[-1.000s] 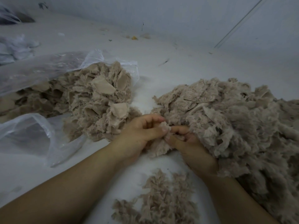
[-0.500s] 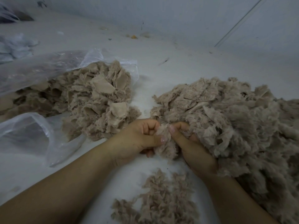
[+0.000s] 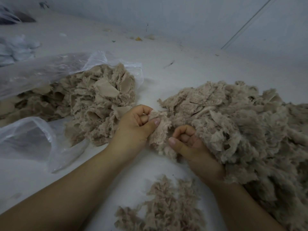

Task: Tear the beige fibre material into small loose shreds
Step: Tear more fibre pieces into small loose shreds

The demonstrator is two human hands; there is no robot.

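Observation:
A piece of beige fibre material (image 3: 160,130) hangs between my two hands at the centre. My left hand (image 3: 135,125) pinches its upper edge between thumb and curled fingers. My right hand (image 3: 188,145) grips its lower right part, fingers curled, the back of the hand partly buried under the big heap. A large heap of loose beige shreds (image 3: 241,127) spreads to the right. A small pile of shreds (image 3: 163,209) lies on the white surface below my hands.
A clear plastic bag (image 3: 38,135) lies open on the left with untorn beige fibre pieces (image 3: 93,104) spilling from it. White surface (image 3: 175,70) stretches behind, with small bits of debris near the back wall. Pale crumpled material (image 3: 15,47) sits far left.
My hands have drawn apart: the left moved up, the right moved down and right, stretching the fibre piece between them.

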